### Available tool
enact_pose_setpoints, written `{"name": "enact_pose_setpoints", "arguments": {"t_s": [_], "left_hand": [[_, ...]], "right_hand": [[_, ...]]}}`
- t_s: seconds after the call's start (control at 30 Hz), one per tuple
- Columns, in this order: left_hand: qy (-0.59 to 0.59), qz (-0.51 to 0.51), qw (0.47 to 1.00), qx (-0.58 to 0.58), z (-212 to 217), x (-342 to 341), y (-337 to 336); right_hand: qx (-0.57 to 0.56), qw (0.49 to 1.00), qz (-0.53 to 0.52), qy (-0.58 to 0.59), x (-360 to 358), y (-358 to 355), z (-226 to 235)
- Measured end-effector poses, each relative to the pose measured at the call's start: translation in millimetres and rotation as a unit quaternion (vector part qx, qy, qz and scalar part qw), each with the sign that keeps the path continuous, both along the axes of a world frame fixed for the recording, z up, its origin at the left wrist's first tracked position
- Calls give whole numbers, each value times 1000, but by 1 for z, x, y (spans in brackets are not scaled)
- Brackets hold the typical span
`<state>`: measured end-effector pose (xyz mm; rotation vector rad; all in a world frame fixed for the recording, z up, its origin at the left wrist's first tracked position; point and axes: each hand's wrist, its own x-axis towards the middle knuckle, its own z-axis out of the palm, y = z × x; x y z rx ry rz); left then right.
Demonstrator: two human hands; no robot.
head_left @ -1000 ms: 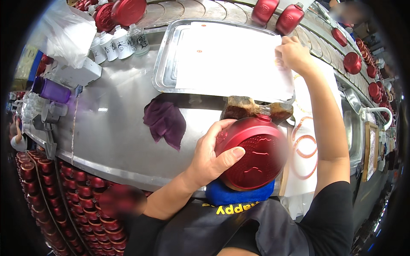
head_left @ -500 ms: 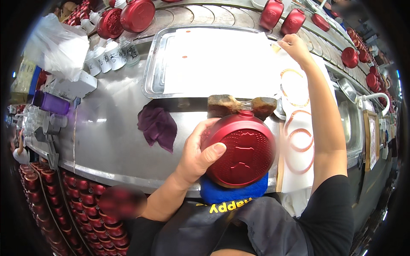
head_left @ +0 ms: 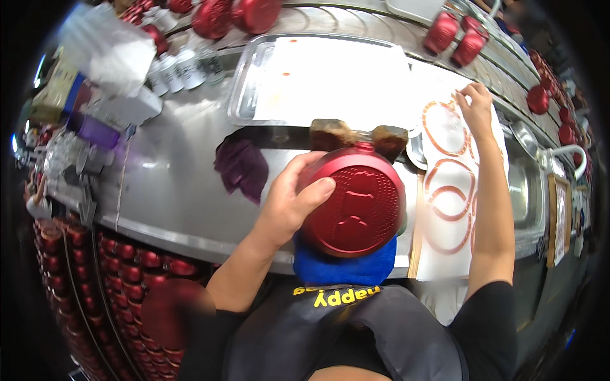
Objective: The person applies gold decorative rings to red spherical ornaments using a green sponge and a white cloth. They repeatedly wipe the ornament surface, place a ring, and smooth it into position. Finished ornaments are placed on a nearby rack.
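My left hand (head_left: pixel 289 200) grips a round, flat red bottle (head_left: pixel 359 203) by its left side, thumb lying over the embossed face. The bottle's neck points away from me, between two brown, worn blocks (head_left: pixel 332 134), and its body is above a blue fluffy cloth (head_left: pixel 343 270). Out to the right, my right hand (head_left: pixel 475 105) is over a white sheet (head_left: pixel 445 267) marked with orange-red rings. Its fingertips are pinched together; whatever is between them is too small to make out. A white decal-like paper (head_left: pixel 343 79) lies in a metal tray (head_left: pixel 241 95) beyond the bottle.
A dark purple cloth (head_left: pixel 241 166) lies on the steel table, left of the bottle. White bottles (head_left: pixel 187 66) and a plastic bag (head_left: pixel 111 54) stand at the far left. Red bottles (head_left: pixel 441 32) ride a slatted conveyor (head_left: pixel 324 22) behind. A sink (head_left: pixel 520 187) is at the right.
My right hand has moved from the tray's far right corner toward me and onto the ringed sheet. My left hand still holds the red bottle, while the whole view has shifted slightly.
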<state>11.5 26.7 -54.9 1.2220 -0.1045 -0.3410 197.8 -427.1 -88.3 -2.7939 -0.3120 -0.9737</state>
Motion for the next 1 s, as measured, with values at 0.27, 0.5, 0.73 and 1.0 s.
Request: {"name": "enact_pose_setpoints", "arguments": {"t_s": [0.27,0.5,0.73,1.0], "left_hand": [[-50,-1,999,20,1,2,1],[-79,54,995,29,-9,-13,-8],[-322,125,870,352,-7,-47,-16],[-325,123,856,382,-9,-59,-15]], "right_hand": [[203,941,229,142,-156,123,139],[267,874,333,231,-196,205,134],[196,924,287,160,-188,224,83],[189,926,282,168,-189,227,85]]}}
